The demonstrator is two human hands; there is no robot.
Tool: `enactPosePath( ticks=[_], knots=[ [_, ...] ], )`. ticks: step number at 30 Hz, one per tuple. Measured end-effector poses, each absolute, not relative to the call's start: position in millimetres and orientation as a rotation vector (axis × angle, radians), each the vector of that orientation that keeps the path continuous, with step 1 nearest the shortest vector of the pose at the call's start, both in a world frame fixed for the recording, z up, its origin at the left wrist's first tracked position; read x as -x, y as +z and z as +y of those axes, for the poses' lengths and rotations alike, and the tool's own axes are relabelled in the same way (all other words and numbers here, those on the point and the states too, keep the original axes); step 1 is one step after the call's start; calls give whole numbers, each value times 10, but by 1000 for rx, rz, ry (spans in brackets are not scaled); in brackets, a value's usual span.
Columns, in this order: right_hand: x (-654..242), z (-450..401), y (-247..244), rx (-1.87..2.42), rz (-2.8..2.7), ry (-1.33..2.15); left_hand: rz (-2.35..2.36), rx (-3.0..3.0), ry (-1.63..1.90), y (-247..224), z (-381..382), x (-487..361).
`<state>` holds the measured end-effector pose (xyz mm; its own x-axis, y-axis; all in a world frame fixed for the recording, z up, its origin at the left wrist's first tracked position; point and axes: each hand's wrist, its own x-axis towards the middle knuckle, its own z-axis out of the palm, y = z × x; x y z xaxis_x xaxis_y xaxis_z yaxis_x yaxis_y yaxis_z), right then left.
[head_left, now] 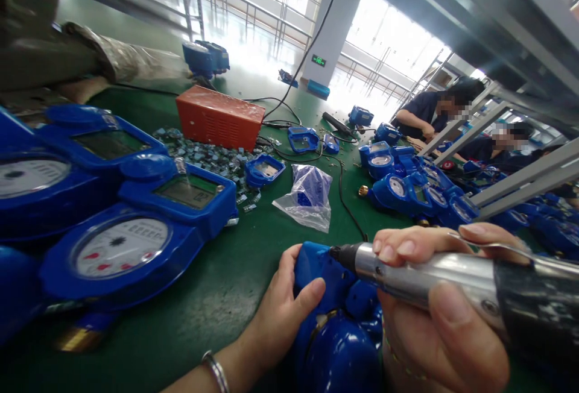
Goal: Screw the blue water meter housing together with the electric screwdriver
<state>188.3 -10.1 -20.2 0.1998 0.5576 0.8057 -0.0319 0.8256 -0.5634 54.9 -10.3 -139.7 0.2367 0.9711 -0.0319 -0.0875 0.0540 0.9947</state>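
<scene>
A blue water meter (346,345) lies turned over on the green bench (217,314) in front of me. My left hand (289,302), with a silver bangle at the wrist, grips the far left corner of its housing, thumb on top. In my right hand (434,296) is an electric screwdriver (429,272) with a metal body and black grip. It lies nearly level, and its black nose touches the housing near my left fingertips. The tip and any screw under it are too small to make out.
Large blue meters with displays (136,230) stand close on my left. Beyond lie an orange-red box (219,117), small scattered parts (203,161), a clear plastic bag (307,197), cables and more meters (407,182). Co-workers (441,110) sit at the far right; a sleeve (136,58) reaches in at left.
</scene>
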Motion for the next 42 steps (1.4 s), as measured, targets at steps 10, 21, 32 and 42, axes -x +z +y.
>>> enactPosePath(
  ticks=[10,21,32,42],
  knots=[
    [-1732,-74,-215,542,-1137,317,980,-1194,1066,-1417,-121,-526],
    [-1727,-60,-204,572,-1103,321,972,-1228,1086,-1454,-116,-527],
    [-1740,-82,-227,567,-1119,330,984,-1210,1059,-1419,-130,-514],
    [-1694,-107,-234,578,-1107,383,999,-1247,1067,-1442,-131,-516]
  ],
)
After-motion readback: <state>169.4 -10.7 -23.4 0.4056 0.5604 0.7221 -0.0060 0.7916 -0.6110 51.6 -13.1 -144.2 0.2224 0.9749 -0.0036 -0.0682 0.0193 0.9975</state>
